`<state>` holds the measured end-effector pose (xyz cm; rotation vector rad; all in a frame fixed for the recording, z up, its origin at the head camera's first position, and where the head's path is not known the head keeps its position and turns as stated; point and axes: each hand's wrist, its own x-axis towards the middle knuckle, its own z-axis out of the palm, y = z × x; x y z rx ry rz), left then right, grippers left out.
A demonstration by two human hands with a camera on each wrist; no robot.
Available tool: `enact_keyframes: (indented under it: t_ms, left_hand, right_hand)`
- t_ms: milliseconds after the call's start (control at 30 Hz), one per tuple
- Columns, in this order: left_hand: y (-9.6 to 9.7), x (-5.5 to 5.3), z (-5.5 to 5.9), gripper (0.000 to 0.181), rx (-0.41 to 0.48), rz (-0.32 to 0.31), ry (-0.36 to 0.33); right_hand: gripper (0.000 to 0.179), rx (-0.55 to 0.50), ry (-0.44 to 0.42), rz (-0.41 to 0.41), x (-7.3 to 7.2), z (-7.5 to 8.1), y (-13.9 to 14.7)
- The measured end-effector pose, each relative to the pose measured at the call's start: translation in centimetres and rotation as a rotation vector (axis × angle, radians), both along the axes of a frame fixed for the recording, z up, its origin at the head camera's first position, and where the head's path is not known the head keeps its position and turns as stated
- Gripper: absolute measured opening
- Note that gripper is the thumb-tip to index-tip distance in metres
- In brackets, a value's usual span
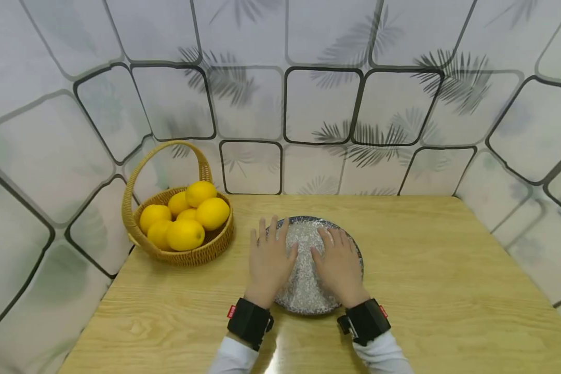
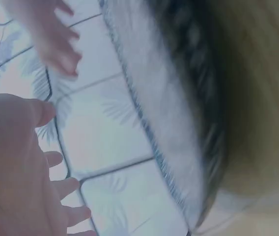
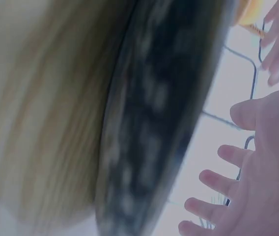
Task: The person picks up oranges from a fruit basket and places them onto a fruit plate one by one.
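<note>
A round plate (image 1: 306, 280) with a speckled grey-white inside and a dark blue rim lies on the wooden table. Over its left side is my left hand (image 1: 270, 262), palm down, fingers straight and pointing away from me. My right hand (image 1: 340, 265) hovers likewise over the right side, thumb towards the left one. In the left wrist view, a gap shows between the left hand (image 2: 16, 167) and the plate (image 2: 152, 73). The right wrist view shows the right hand (image 3: 272, 182) apart from the plate's patterned side (image 3: 164, 98) too. Neither hand holds anything.
A wicker basket (image 1: 215, 248) with a tall handle stands at the back left, filled with several yellow lemons (image 1: 185, 235). A patterned cloth wall (image 1: 318, 166) encloses the back and sides of the wooden table (image 1: 449, 280).
</note>
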<state>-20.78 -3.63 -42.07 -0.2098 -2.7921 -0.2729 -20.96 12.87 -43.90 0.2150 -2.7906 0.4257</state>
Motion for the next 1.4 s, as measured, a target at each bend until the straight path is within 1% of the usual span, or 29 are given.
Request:
enact_keyframes:
  t_ms: [67,167,233,300,400,467,533,600,700,767,833,933,1033,1067,1100,1167,1200,1400]
  left_hand:
    - [-1.0,-0.3,0.7,0.063,0.012,0.008,0.014]
    - [-3.3,-0.4,2.0,0.063,0.005,0.036,0.046]
    - [-5.2,-0.3,3.1,0.063,-0.006,0.069,0.073]
    - [-7.2,-0.1,4.2,0.062,-0.017,0.117,0.101]
    - [-10.2,0.2,5.5,0.060,0.014,0.182,0.135]
    - [-11.9,0.5,5.9,0.058,0.041,0.217,0.142]
    - [-13.3,0.8,6.0,0.056,0.049,0.241,0.138]
    - [-14.2,1.2,5.8,0.054,0.052,0.256,0.116]
    - [-15.0,1.7,5.2,0.053,0.042,0.259,0.102]
    - [-15.3,1.8,4.9,0.054,0.037,0.257,0.101]
    - [-15.6,1.8,4.6,0.057,0.053,0.256,0.096]
    - [-16.1,1.7,4.3,0.065,0.118,0.261,0.019]
    - [-16.7,1.6,4.2,0.075,0.209,0.277,-0.097]
    - [-17.0,1.6,4.1,0.078,0.233,0.281,-0.124]
    - [-17.2,1.5,4.1,0.080,0.248,0.282,-0.133]
    - [-17.6,1.3,4.0,0.081,0.281,0.281,-0.130]
    - [-17.7,1.2,4.0,0.081,0.291,0.278,-0.118]
    - [-17.7,0.0,3.8,0.084,0.318,0.258,-0.022]
  right_hand:
    - [0.056,-0.027,-0.022,0.008,-0.5,0.0,0.8]
    - [0.056,-0.079,-0.048,0.019,-1.1,-0.1,2.4]
    - [0.056,-0.108,-0.060,0.016,-1.3,-0.1,3.7]
    - [0.056,-0.122,-0.066,0.005,-1.6,0.0,5.0]
    - [0.057,-0.134,-0.096,-0.024,-2.1,0.4,6.6]
    - [0.058,-0.144,-0.137,-0.024,-2.5,0.6,7.6]
    - [0.057,-0.161,-0.186,-0.021,-2.9,0.5,8.3]
    - [0.052,-0.187,-0.234,-0.008,-3.2,0.3,8.9]
    - [0.043,-0.233,-0.296,-0.008,-3.3,-0.2,9.3]
    - [0.039,-0.261,-0.332,-0.007,-3.4,-0.4,9.4]
    - [0.037,-0.277,-0.354,-0.002,-3.4,-0.5,9.3]
    - [0.036,-0.307,-0.379,-0.001,-3.4,-0.8,9.3]
    - [0.036,-0.330,-0.391,-0.004,-3.3,-1.1,9.3]
    - [0.036,-0.338,-0.393,-0.005,-3.3,-1.2,9.4]
    - [0.036,-0.345,-0.396,-0.006,-3.2,-1.2,9.3]
    - [0.036,-0.355,-0.394,-0.010,-3.2,-1.3,9.3]
    - [0.035,-0.361,-0.394,-0.014,-3.1,-1.3,9.3]
    - [0.035,-0.371,-0.388,-0.048,-3.3,-1.0,9.1]
